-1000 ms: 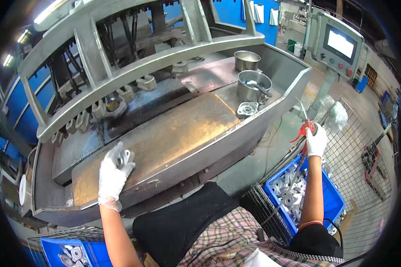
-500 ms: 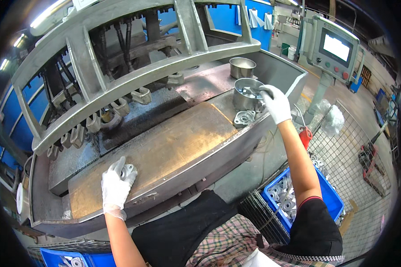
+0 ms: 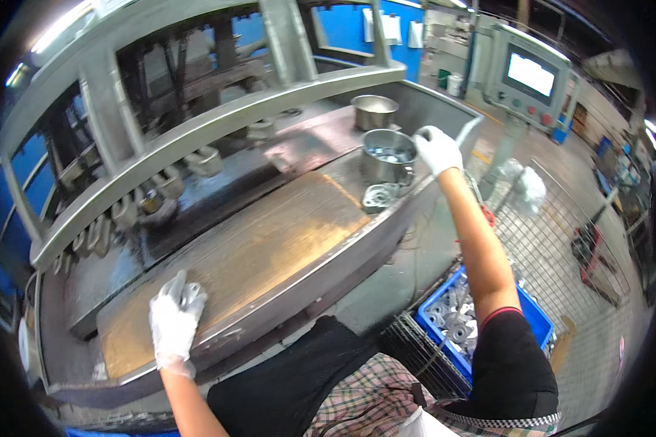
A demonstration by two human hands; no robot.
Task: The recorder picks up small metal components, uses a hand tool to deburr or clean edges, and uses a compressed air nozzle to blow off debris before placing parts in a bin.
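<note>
My left hand, in a white glove, rests over the near left part of a brown-stained metal plate. Its fingers are closed around a small grey metal casting, partly hidden by the glove. My right hand, also gloved in white, is at the right rim of a steel mug that contains small shiny pieces. The right fingers are bent together; anything between them is hidden. A flanged metal casting lies just in front of the mug. The worn plate stretches between both hands.
A second steel pot stands behind the mug. Above the trough hangs a heavy metal frame with clamps. To the right are a control panel, a wire mesh barrier and a blue bin of metal castings below my right arm.
The whole view has shifted and tilted a little. My right fingers have risen slightly and drawn a bit away from the mug's opening. My left hand keeps its hold on the casting.
</note>
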